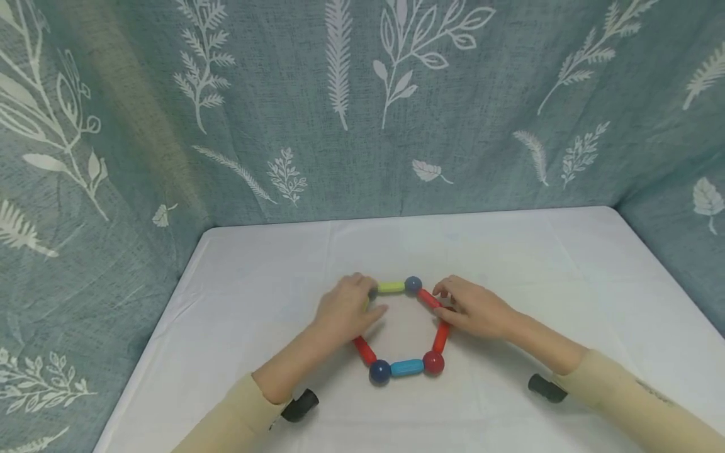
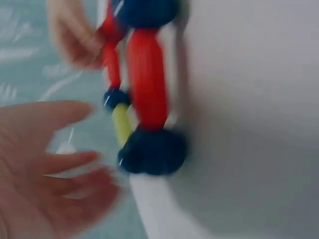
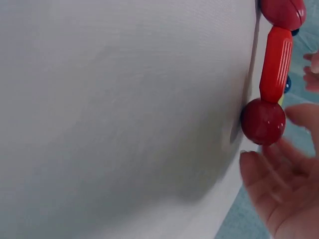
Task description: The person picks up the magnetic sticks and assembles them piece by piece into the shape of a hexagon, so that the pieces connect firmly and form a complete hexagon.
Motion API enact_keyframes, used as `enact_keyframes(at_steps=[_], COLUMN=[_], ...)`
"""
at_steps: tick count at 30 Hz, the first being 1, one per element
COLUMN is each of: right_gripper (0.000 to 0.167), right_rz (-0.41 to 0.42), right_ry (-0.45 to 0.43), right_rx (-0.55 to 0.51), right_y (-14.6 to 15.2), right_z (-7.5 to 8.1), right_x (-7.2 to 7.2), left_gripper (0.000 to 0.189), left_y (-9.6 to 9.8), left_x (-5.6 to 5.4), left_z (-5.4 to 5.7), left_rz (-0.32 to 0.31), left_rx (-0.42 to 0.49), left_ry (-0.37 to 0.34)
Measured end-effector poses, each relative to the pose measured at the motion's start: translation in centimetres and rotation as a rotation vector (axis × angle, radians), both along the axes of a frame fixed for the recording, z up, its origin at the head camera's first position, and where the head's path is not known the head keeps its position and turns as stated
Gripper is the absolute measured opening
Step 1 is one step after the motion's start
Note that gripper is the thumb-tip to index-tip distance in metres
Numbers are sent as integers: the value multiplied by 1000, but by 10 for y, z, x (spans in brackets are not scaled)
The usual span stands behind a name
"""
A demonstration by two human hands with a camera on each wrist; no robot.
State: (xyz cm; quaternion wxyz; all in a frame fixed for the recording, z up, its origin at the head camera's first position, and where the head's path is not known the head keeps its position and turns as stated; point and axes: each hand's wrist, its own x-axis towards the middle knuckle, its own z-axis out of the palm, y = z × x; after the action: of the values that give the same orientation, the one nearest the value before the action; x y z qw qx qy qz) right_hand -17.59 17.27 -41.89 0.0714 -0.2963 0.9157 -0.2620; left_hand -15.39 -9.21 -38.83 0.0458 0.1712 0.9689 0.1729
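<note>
A six-sided ring of toy rods and balls lies on the white cloth. Its near side is a light blue rod [image 1: 407, 367] between a dark blue ball [image 1: 380, 372] and a red ball [image 1: 433, 363]. At the far side lies a yellow-green rod [image 1: 391, 287]. My left hand [image 1: 347, 308] hovers at the ring's left side, fingers spread; in the left wrist view they stand apart from a blue ball [image 2: 154, 151]. My right hand [image 1: 478, 308] is at the right corner, thumb and fingers loosely around a red ball [image 3: 263, 121]; firm contact cannot be made out.
White cloth [image 1: 272, 270] covers the table around the ring. Behind and at both sides hangs a teal curtain [image 1: 255, 94] with white leaf prints. A black cylindrical piece [image 1: 300, 406] is under the left wrist, another black piece [image 1: 547, 388] under the right.
</note>
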Motion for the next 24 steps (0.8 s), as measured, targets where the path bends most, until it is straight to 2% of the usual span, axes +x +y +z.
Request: enact_keyframes(at_steps=[3,5,7,11,16,24], right_gripper=[31,28,23,18,18,20], right_rz=[-76,-103,-127,-185,-266,-325], right_ry=[-69,-105,-124,-143,-142,-108], right_rx=[4,0,2,23,32,36], right_y=[-4,-4,-4,0,8,16], right_z=[-2,-4,-5,-5,-4,-3], right_x=[-3,-4,-5,-8,-14,-27], left_gripper=[41,37,32,36,50,51], left_y=[-16,-22,-24,-19,-8,2], left_x=[-7,-10,-13,-20,-26,-32], left_z=[3,1,-4,-13,-18,-24], left_rz=[77,98,105,106,115,147], left_rx=[-58,-39,12,108,188,279], left_ry=[-180,-298,-357,-317,-254,-233])
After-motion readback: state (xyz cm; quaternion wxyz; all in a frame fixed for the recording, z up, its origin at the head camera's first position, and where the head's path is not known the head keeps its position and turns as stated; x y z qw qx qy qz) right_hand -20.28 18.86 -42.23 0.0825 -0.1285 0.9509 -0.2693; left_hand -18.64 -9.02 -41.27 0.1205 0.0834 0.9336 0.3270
